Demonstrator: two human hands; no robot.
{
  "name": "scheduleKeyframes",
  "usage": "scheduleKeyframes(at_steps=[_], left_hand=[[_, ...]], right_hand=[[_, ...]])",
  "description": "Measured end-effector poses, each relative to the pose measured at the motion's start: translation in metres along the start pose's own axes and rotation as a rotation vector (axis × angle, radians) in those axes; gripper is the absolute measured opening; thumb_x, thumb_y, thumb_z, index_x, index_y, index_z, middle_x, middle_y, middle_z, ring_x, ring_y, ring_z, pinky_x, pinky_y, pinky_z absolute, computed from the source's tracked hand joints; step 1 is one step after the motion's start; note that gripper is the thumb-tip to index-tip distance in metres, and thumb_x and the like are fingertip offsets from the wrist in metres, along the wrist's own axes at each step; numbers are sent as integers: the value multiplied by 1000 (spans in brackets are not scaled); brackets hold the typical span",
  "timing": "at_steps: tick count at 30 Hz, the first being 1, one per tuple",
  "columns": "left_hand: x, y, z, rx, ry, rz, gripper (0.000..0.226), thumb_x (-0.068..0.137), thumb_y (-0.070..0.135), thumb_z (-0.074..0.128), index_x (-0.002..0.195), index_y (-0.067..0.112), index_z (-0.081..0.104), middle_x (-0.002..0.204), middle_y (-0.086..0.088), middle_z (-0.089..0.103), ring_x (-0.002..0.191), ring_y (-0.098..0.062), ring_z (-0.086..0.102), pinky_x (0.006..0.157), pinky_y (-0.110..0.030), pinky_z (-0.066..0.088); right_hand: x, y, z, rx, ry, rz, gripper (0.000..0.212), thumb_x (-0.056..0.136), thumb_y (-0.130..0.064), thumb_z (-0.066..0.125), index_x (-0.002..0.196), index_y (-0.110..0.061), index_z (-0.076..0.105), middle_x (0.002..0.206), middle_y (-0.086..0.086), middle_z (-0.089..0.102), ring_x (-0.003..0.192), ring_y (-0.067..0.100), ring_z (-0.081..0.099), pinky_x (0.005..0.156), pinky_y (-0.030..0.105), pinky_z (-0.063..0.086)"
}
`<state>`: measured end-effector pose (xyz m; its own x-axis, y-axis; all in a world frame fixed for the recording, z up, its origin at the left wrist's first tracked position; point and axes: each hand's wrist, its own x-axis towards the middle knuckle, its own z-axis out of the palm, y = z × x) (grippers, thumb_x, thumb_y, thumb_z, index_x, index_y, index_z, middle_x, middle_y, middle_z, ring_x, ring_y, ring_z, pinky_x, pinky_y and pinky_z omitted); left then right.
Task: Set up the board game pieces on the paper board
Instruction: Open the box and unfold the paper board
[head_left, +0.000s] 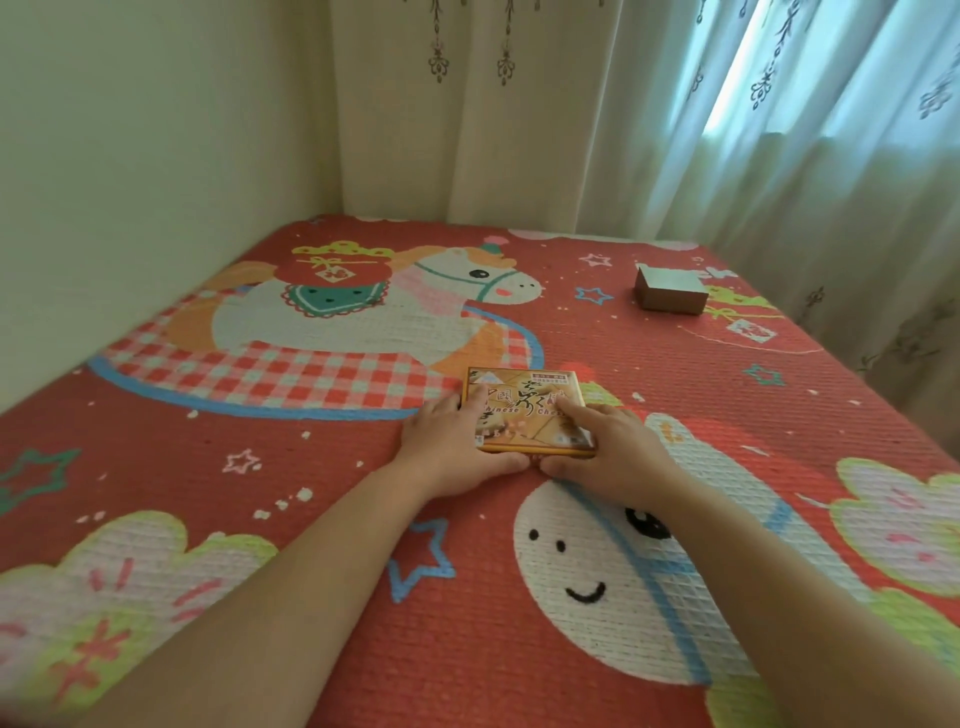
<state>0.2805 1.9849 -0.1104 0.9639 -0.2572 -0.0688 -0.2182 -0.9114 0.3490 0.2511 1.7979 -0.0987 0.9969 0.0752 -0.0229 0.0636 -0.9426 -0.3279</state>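
**As Both Hands Take the Box, a Chess Set Waits to Be Laid Out**

While the lid is on and no pieces or paper board are in sight, a person takes hold of a flat Chinese chess box (524, 410) lying near the middle of a red cartoon-horse mat (311, 519). The left hand (447, 452) clasps the box's left edge, fingers draped over the lid and thumb tucked against the near side. The right hand (608, 447) does the same at the near right corner, with its fingers spread across the printed top. Both hands grip the box, and neither is free.

The box looks like thin card: light, fairly stiff at the edges, and likely to flex or dent if squeezed at the centre of the lid. The pieces inside are probably loose, so tipping it could send them sliding or spilling onto the soft mat. The safer hold appears to be along opposite side edges, lifting the lid straight up while the base stays flat.

A small grey box (670, 293) sits well apart at the far right of the mat, below pale patterned curtains (571, 130).
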Motion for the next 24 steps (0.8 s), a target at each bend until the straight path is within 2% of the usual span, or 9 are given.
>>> scheduleKeyframes(at_steps=[4,8,18,24], left_hand=[[16,-2,2,-38,60,26,96,73,71,53,149,32,10,155,-6,23,141,-28,21,114,-45,20],[17,-5,7,-91,131,51,88,71,71,56,145,38,22,148,-5,36,136,-26,31,112,-45,25],[11,-5,6,-255,228,85,81,73,60,65,143,37,31,152,-3,28,140,-23,24,114,-39,20],[15,-1,-6,-415,283,132,77,75,51,68,142,32,34,147,-1,35,134,-21,33,111,-41,29]], right_hand=[[16,7,2,55,34,16,78,78,-61,58,144,-39,22,148,-1,32,134,24,29,108,40,28],[18,15,10,112,114,-12,76,75,-63,60,141,-42,29,144,-5,39,131,20,33,109,40,28],[16,15,13,215,194,-62,73,76,-57,62,140,-37,33,141,-7,43,128,18,35,103,35,29],[20,11,4,435,271,-104,69,76,-45,69,138,-35,39,137,-2,44,127,18,38,105,36,32]])
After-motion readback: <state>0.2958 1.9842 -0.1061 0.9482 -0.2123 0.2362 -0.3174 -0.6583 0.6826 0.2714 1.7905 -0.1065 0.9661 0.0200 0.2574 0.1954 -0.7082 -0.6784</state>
